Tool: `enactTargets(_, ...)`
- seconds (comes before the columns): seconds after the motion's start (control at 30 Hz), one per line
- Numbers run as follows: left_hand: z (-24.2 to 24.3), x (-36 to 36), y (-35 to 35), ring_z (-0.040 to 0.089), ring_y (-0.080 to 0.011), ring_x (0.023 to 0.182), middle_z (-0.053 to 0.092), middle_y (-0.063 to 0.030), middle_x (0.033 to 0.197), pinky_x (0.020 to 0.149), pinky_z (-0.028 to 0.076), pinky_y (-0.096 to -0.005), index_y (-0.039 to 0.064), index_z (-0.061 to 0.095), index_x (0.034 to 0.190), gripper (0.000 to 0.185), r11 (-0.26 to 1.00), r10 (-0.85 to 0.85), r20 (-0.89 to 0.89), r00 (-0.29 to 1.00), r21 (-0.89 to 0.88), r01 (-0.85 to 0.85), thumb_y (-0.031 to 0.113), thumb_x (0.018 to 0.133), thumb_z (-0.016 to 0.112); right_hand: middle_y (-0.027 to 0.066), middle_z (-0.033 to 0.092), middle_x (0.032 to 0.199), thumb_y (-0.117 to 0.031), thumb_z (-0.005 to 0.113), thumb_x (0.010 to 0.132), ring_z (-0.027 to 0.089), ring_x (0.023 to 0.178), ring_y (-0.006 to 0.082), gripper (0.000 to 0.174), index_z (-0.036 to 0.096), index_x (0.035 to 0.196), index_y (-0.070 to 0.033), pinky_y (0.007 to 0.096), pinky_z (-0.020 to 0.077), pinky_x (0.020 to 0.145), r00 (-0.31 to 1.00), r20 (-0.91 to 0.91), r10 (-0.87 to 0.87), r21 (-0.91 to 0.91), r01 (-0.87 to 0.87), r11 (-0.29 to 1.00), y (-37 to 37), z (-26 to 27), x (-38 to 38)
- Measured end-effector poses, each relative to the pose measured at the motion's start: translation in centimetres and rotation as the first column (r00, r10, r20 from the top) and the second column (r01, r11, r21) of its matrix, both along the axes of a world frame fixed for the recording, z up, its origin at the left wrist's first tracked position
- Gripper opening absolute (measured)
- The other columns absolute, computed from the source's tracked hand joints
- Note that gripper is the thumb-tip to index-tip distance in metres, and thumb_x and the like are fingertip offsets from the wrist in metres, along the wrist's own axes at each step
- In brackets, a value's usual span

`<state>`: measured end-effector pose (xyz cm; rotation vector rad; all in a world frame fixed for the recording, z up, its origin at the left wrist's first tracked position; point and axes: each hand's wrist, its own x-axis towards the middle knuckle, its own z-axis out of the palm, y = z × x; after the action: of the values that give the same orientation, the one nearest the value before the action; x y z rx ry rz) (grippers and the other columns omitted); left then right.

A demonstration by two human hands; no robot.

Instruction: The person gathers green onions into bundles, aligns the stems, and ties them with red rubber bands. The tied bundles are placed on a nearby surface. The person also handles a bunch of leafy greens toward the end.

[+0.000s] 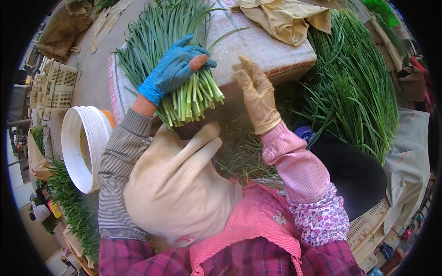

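Note:
My left hand (179, 69), in a blue disposable glove with the bare thumb poking through, lies across a thick bunch of garlic chives (162, 34) and holds it. The pale cut stem ends (193, 98) point toward me and overhang the near edge of a block covered with white woven sacking (255, 38). To the right, my right hand (253, 93) hovers in front of that edge in a tan rubber glove. Its fingers are extended and nothing is in them. One loose leaf lies on the sacking between the hands.
At right rises a large heap of garlic chives (355, 82), partly under a tan cloth (286, 17). A white plastic bucket (91, 148) stands at left, near plastic crates (60, 86) and more chives (72, 207). Leaf scraps (241, 148) litter the ground below the block.

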<state>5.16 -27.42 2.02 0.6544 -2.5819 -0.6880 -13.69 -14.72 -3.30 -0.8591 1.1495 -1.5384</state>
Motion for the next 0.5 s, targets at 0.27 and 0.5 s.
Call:
enactTargets(0.27, 0.4, 1.5, -0.1, 0.062, -0.0256, 0.100, 0.069, -0.0096, 0.094, 0.114, 0.026, -0.0430, 0.003, 0.071, 0.092, 0.049, 0.991, 0.030, -0.090, 0.995, 0.130, -0.018, 0.038, 0.097, 0.037, 0.0133, 0.070, 0.103, -0.001, 0.061, 0.088, 0.066, 0.094, 0.0250, 0.022, 0.071, 0.106, -0.006, 0.0315, 0.0508, 0.084, 0.634, -0.772, 0.042, -0.012, -0.081, 0.997, -4.6, -0.8, -1.4)
enactTargets(0.5, 0.6, 1.5, 0.3, 0.063, -0.0238, 0.095, 0.069, -0.0082, 0.090, 0.111, 0.030, -0.0430, 0.004, 0.071, 0.087, 0.044, 0.987, 0.093, -0.141, 0.986, 0.147, -0.072, 0.039, 0.095, 0.045, 0.0250, 0.068, 0.094, -0.019, 0.058, 0.094, 0.068, 0.089, 0.0356, 0.027, 0.066, 0.112, 0.000, 0.0373, 0.0539, 0.080, 0.610, -0.754, 0.245, 0.210, -0.129, 0.969, -0.9, 0.3, 1.2)
